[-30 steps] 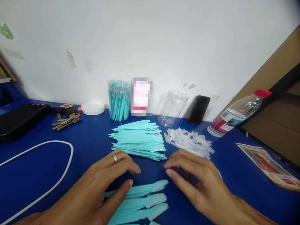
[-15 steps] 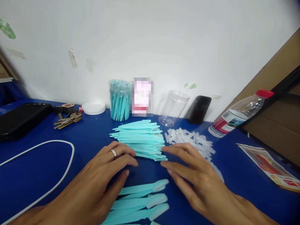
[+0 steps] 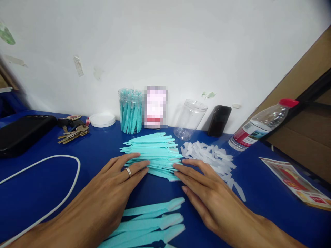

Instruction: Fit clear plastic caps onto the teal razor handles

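A pile of turquoise eyebrow razors (image 3: pixel 152 148) lies on the blue table in front of me, handles mostly to the left. My left hand (image 3: pixel 116 182), with a ring on it, rests its outstretched fingertips on the pile's left part; its thumb is hidden. My right hand (image 3: pixel 209 189) has its fingers extended, with fingertips at the pile's right end and the thumb held lower. Nearer to me, between my forearms, several more turquoise razors (image 3: pixel 155 222) lie side by side, partly covered by my left hand. Small translucent white blade covers (image 3: pixel 207 155) are heaped beyond my right hand.
Along the wall stand a jar full of turquoise razors (image 3: pixel 130 112), a blurred phone (image 3: pixel 156 108), an empty clear jar (image 3: pixel 190 120), a black phone (image 3: pixel 219 120) and a water bottle (image 3: pixel 261 127). A white lid (image 3: pixel 102 120), keys (image 3: pixel 74 133) and a white cable (image 3: pixel 64 156) lie left.
My left hand has moved forward onto the razor pile and its fingers have straightened. My right fingertips have shifted slightly left against the pile's end. The lower razors of the pile have shifted slightly.
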Available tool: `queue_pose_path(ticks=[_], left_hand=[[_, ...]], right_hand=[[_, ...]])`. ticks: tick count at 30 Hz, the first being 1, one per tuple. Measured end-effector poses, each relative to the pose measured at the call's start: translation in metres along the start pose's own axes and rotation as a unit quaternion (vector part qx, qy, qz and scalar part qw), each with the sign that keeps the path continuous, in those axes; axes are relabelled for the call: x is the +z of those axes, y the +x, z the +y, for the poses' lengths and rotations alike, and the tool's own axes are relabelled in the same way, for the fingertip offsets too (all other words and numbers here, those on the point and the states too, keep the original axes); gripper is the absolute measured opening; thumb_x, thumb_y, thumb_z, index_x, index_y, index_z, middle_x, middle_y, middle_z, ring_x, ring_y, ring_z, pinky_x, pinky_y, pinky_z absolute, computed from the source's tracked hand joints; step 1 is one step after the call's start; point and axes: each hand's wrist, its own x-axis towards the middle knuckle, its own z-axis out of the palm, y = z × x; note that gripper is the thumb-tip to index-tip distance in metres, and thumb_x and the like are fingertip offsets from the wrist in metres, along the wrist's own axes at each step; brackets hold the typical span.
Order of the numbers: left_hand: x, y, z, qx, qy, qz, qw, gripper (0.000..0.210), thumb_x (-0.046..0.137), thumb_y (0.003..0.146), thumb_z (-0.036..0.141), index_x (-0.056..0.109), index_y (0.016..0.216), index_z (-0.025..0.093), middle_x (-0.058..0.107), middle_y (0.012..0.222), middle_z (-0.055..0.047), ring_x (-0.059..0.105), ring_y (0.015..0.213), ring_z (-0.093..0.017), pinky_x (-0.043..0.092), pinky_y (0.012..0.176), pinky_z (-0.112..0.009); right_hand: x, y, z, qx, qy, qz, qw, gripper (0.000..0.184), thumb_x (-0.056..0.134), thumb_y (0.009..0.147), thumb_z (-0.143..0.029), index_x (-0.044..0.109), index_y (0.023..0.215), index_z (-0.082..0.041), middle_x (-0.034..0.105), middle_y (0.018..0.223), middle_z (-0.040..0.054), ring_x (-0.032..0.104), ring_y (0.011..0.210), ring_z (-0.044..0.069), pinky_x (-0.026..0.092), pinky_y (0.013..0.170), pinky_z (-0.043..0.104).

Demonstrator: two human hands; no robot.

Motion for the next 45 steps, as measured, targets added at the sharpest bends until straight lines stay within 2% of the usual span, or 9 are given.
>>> queue_pose_path(ticks=[4, 11, 17, 23, 26, 32, 34, 38, 45], left_hand=[[0.0, -0.001, 0.0, -0.004, -0.008, -0.023, 1.0, 0.081, 0.042, 0.076, -0.006, 0.051, 0.152, 0.021, 0.06, 0.155, -0.004, 0.051, 0.143, -0.032, 0.056, 0.105, -0.051], [-0.003, 0.004, 0.005, 0.01, -0.006, 0.005, 1.0, 0.063, 0.041, 0.082, -0.004, 0.061, 0.138, 0.016, 0.071, 0.139, -0.011, 0.061, 0.132, -0.036, 0.061, 0.095, -0.055], [-0.005, 0.005, 0.006, 0.009, -0.011, 0.021, 1.0, 0.061, 0.039, 0.084, -0.005, 0.062, 0.135, 0.019, 0.069, 0.143, -0.009, 0.061, 0.133, -0.034, 0.057, 0.097, -0.055], [-0.005, 0.007, 0.006, -0.011, -0.026, 0.01, 1.0, 0.047, 0.044, 0.095, 0.005, 0.063, 0.133, 0.023, 0.07, 0.141, -0.006, 0.058, 0.133, -0.032, 0.052, 0.099, -0.051], [-0.006, 0.008, 0.004, -0.007, -0.026, 0.008, 1.0, 0.034, 0.047, 0.1, 0.011, 0.07, 0.122, 0.026, 0.071, 0.136, -0.007, 0.056, 0.13, -0.034, 0.05, 0.098, -0.051], [-0.011, 0.011, 0.001, -0.029, -0.03, -0.025, 0.999, 0.021, 0.052, 0.102, 0.02, 0.071, 0.095, 0.023, 0.07, 0.123, -0.01, 0.056, 0.119, -0.035, 0.048, 0.09, -0.051], [-0.011, 0.011, 0.002, -0.029, -0.036, -0.017, 0.999, 0.02, 0.052, 0.102, 0.02, 0.071, 0.094, 0.022, 0.071, 0.115, -0.009, 0.058, 0.109, -0.033, 0.049, 0.086, -0.05], [-0.01, 0.012, 0.002, -0.024, -0.06, 0.006, 0.998, 0.023, 0.051, 0.102, 0.016, 0.072, 0.103, 0.025, 0.071, 0.107, -0.006, 0.06, 0.099, -0.028, 0.049, 0.085, -0.047], [-0.007, 0.009, -0.004, -0.035, -0.094, -0.045, 0.994, 0.017, 0.053, 0.102, 0.02, 0.069, 0.103, 0.026, 0.073, 0.108, -0.001, 0.064, 0.098, -0.024, 0.046, 0.103, -0.044]], right_hand=[[-0.001, 0.001, -0.001, -0.004, -0.006, -0.004, 1.0, 0.038, 0.048, 0.102, -0.01, 0.07, 0.133, -0.01, 0.074, 0.136, 0.0158, 0.063, 0.13, 0.032, 0.063, 0.104, 0.052], [-0.001, 0.001, 0.0, -0.01, -0.009, -0.003, 1.0, 0.037, 0.047, 0.102, -0.009, 0.068, 0.133, -0.009, 0.073, 0.137, 0.0173, 0.063, 0.131, 0.032, 0.063, 0.104, 0.05], [0.0, -0.004, 0.0, 0.009, 0.029, -0.012, 0.999, 0.03, 0.051, 0.102, -0.009, 0.073, 0.12, -0.017, 0.069, 0.14, 0.0134, 0.057, 0.136, 0.031, 0.056, 0.111, 0.052], [0.002, -0.007, -0.001, 0.021, 0.049, 0.015, 0.998, 0.019, 0.055, 0.102, -0.012, 0.072, 0.107, -0.017, 0.068, 0.126, 0.0154, 0.06, 0.123, 0.03, 0.058, 0.103, 0.05], [0.002, -0.006, 0.002, 0.027, 0.018, 0.018, 0.999, 0.016, 0.057, 0.102, -0.015, 0.072, 0.105, -0.018, 0.067, 0.126, 0.016, 0.06, 0.123, 0.032, 0.056, 0.102, 0.054], [-0.016, 0.001, 0.038, 0.066, -0.093, 0.108, 0.988, 0.019, 0.054, 0.104, -0.02, 0.073, 0.104, -0.017, 0.071, 0.119, 0.0169, 0.064, 0.108, 0.033, 0.057, 0.088, 0.052], [-0.021, 0.002, 0.053, 0.093, -0.139, 0.091, 0.982, 0.019, 0.055, 0.103, -0.022, 0.074, 0.1, -0.016, 0.072, 0.111, 0.0162, 0.064, 0.104, 0.035, 0.057, 0.082, 0.05], [-0.021, 0.003, 0.068, 0.131, -0.176, 0.006, 0.976, 0.018, 0.06, 0.099, -0.019, 0.077, 0.097, -0.017, 0.072, 0.1, 0.0129, 0.065, 0.094, 0.032, 0.054, 0.074, 0.045], [-0.01, 0.001, 0.064, 0.161, -0.182, -0.084, 0.966, 0.015, 0.062, 0.099, -0.02, 0.077, 0.102, -0.018, 0.072, 0.098, 0.011, 0.068, 0.092, 0.031, 0.053, 0.071, 0.039]])
